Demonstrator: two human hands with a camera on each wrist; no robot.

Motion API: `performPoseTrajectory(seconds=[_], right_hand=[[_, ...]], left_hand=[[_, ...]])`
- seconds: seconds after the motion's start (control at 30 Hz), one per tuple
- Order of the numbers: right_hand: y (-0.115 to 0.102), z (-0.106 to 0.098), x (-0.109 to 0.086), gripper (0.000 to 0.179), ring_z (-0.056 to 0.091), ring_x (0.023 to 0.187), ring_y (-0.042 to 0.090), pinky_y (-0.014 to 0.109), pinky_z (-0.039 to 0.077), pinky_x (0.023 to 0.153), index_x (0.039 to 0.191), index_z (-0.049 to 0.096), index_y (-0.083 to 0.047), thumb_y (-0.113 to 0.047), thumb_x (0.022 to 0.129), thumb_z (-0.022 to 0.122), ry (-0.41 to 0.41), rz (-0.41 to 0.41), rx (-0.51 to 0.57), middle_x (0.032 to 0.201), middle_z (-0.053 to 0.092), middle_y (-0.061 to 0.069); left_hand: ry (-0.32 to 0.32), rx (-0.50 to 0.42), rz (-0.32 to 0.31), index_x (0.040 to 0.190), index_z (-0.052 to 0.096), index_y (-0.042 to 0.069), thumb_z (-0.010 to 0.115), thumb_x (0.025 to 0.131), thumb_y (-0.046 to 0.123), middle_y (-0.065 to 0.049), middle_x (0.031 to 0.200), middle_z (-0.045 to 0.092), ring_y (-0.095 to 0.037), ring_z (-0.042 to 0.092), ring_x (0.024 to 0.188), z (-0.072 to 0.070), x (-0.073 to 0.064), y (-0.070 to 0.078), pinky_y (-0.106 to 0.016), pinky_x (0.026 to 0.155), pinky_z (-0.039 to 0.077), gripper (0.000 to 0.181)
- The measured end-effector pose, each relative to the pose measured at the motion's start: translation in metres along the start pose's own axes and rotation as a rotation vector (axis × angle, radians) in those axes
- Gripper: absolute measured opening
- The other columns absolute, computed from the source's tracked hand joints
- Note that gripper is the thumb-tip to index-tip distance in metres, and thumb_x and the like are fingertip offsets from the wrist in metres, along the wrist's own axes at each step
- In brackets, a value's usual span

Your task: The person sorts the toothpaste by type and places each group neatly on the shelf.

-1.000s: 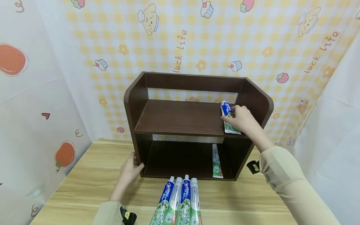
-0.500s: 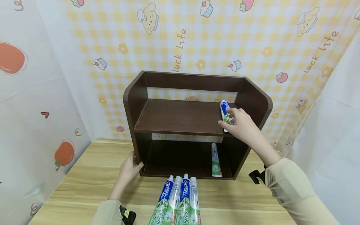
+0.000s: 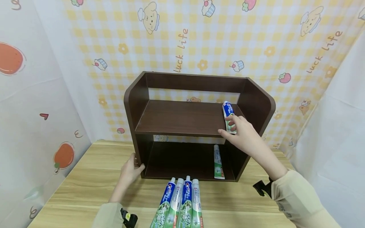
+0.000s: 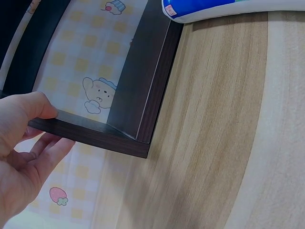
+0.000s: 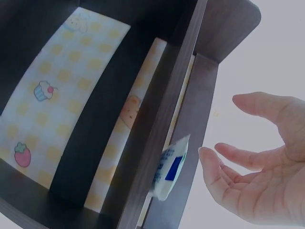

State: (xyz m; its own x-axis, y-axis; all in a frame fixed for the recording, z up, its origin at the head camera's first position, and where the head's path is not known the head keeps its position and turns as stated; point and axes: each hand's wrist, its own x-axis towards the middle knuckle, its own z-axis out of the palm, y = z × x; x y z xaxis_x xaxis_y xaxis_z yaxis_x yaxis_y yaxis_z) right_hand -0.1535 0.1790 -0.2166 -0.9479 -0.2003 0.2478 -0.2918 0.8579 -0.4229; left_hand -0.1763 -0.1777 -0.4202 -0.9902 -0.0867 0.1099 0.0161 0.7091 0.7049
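Toothpaste tube, blue-white-green plastic, lies flat at the right end of the upper board of our dark brown wooden two-tier shelf, cap toward the back, just beside the right side panel. Our right hand hovers at the tube's front end; fingers relaxed and spread, holding nothing, and in the right wrist view there's a gap between them and the tube. Our left hand grips the shelf's lower left front corner, thumb on top of the edge, fingers curled under. Second tube, white and green, lies in the lower compartment at its right side. Four more tubes lie side by side on the light wooden desk in front of the shelf, caps toward it. Yellow checked cartoon cloth hangs behind.
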Motion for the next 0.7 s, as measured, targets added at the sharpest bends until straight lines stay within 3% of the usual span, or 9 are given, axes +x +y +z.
performPoseTrajectory(seconds=[0.17,0.53,0.7], right_hand=[[-0.004,0.008,-0.009,0.049,0.059,0.091,0.028,0.042,0.049,0.075,0.123,0.05,0.001,-0.03,0.086,0.06,0.037,-0.057,0.013,0.109,0.055,0.021],[-0.005,0.027,-0.021,0.044,0.056,0.089,0.024,0.038,0.048,0.075,0.119,0.052,0.001,-0.023,0.084,0.063,0.03,-0.104,0.04,0.105,0.058,0.016],[-0.005,0.036,-0.025,0.042,0.057,0.085,0.021,0.035,0.048,0.073,0.118,0.054,-0.001,-0.024,0.084,0.064,0.027,-0.126,0.045,0.101,0.06,0.013]], left_hand=[[-0.006,0.004,-0.007,0.125,0.036,-0.009,0.056,0.083,0.014,-0.029,0.111,0.056,-0.04,0.06,0.096,0.0,0.001,-0.002,-0.047,0.079,0.05,0.052],[-0.004,-0.005,-0.002,0.12,0.04,-0.007,0.056,0.083,0.013,-0.028,0.108,0.058,-0.039,0.061,0.096,0.002,0.001,-0.003,-0.047,0.078,0.051,0.045],[-0.009,-0.002,-0.007,0.125,0.036,-0.009,0.056,0.083,0.014,-0.029,0.11,0.057,-0.041,0.061,0.097,0.001,0.001,-0.002,-0.048,0.079,0.05,0.051]])
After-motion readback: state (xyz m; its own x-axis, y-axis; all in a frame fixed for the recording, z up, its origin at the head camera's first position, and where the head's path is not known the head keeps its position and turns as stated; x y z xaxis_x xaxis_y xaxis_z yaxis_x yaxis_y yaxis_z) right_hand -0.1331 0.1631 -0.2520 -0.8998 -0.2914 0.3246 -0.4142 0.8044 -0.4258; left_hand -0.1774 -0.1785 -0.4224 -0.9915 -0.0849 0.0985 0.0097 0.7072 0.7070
